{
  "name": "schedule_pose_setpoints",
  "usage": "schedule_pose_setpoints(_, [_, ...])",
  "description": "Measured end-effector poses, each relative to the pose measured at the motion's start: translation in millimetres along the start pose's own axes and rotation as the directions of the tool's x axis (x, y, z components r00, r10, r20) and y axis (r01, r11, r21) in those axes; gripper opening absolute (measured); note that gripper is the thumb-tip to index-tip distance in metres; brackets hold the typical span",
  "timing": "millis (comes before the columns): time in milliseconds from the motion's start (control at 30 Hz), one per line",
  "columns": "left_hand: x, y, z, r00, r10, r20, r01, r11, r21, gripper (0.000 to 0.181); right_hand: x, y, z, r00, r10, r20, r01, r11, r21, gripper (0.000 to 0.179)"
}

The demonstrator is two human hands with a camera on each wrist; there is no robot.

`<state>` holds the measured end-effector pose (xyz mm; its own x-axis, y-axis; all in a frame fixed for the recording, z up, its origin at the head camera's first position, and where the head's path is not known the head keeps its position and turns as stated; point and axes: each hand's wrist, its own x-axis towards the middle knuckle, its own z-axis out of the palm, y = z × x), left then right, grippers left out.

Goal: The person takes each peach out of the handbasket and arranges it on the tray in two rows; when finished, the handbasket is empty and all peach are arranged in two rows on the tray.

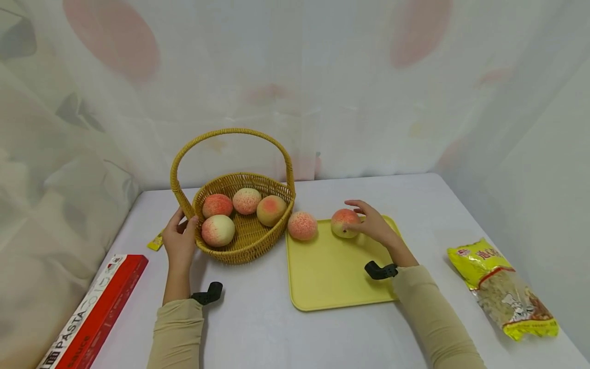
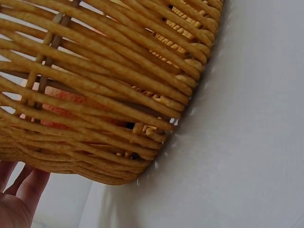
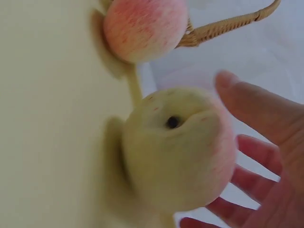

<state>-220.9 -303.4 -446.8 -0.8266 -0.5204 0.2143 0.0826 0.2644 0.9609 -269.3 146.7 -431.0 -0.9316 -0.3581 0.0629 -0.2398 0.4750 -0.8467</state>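
Note:
A wicker basket (image 1: 244,253) with a tall arched handle holds several peaches, among them a cream-and-pink one (image 1: 218,230). At its left side, by the foot of the handle, my left hand (image 1: 181,241) grips the basket. The left wrist view shows the woven wall close up, with a few fingers (image 2: 32,190) at its rim. My right hand (image 1: 372,225) is around a yellow-and-red peach (image 1: 343,221) on the yellow tray (image 1: 341,277). In the right wrist view its fingers are spread behind this peach, and the thumb (image 3: 251,102) stands apart from it.
Another pink peach (image 1: 302,226) sits at the tray's back left corner, beside the basket. A red-and-white pasta box (image 1: 99,307) lies at the left, near a small yellow packet (image 1: 155,242). At the right lies a yellow-and-clear food bag (image 1: 504,289). Curtains enclose the table.

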Motion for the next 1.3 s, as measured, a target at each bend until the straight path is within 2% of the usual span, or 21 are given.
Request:
schedule_pose_setpoints(133, [0.1,-1.0,-0.4,1.0,-0.006,0.001,0.006,1.0,-0.005,0.044,6.2,-13.4,1.5,0.989,-0.09,-0.115,0.102,0.989,0.105,0.055])
schedule_pose_setpoints(233, [0.9,-1.7,0.1,1.0,-0.007,-0.001,0.007,1.0,-0.003,0.043,15.0,-32.6,9.4,0.979,-0.148,-0.143,0.179,0.955,0.237,0.052])
schedule_pose_setpoints(300, [0.3,-1.9,1.0,1.0,-0.011,-0.004,0.011,1.0,-0.009,0.043,23.0,-45.2,18.2,0.98,-0.171,-0.105,0.196,0.926,0.321,0.051])
schedule_pose_setpoints(400, [-0.5,0.3,1.3,1.0,-0.028,-0.008,0.028,1.0,-0.01,0.044,39.0,-62.1,35.3,0.976,-0.216,0.006,0.192,0.879,0.437,0.049])
schedule_pose_setpoints(467, [-2.7,3.5,1.8,0.999,-0.044,0.0,0.044,0.999,-0.02,0.044,49.6,-71.3,47.1,0.968,-0.239,0.078,0.174,0.861,0.478,0.048])
schedule_pose_setpoints(533, [-5.4,8.3,2.0,0.998,-0.059,0.005,0.059,0.998,-0.021,0.044,61.0,-79.5,58.9,0.957,-0.255,0.141,0.16,0.863,0.479,0.048])
schedule_pose_setpoints(667, [-9.1,16.2,0.6,0.998,-0.066,0.013,0.066,0.997,-0.029,0.045,85.0,-94.8,80.5,0.942,-0.242,0.235,0.151,0.925,0.348,0.05])
schedule_pose_setpoints(733, [-7.9,15.1,-0.3,0.998,-0.059,0.012,0.059,0.998,-0.034,0.045,97.9,-101.0,89.4,0.935,-0.232,0.268,0.163,0.953,0.255,0.05])
schedule_pose_setpoints(967, [-1.9,-1.1,-0.6,0.999,-0.044,0.0,0.044,0.999,-0.03,0.044,130.3,-109.2,108.1,0.905,-0.143,0.401,0.143,0.989,0.029,0.053])
schedule_pose_setpoints(1100, [-2.1,-3.3,-1.6,0.999,-0.05,-0.005,0.05,0.999,-0.016,0.044,139.7,-114.2,115.1,0.879,-0.056,0.473,0.145,0.978,-0.153,0.047])
schedule_pose_setpoints(1200, [-2.8,-3.1,-2.9,0.999,-0.049,-0.005,0.048,0.999,-0.011,0.043,143.3,-118.7,119.6,0.86,0.002,0.51,0.165,0.945,-0.282,0.046])
schedule_pose_setpoints(1300, [-3.3,-2.6,-3.4,0.999,-0.043,-0.005,0.043,0.999,-0.007,0.043,144.7,-120.4,123.2,0.849,0.048,0.527,0.177,0.913,-0.368,0.05])
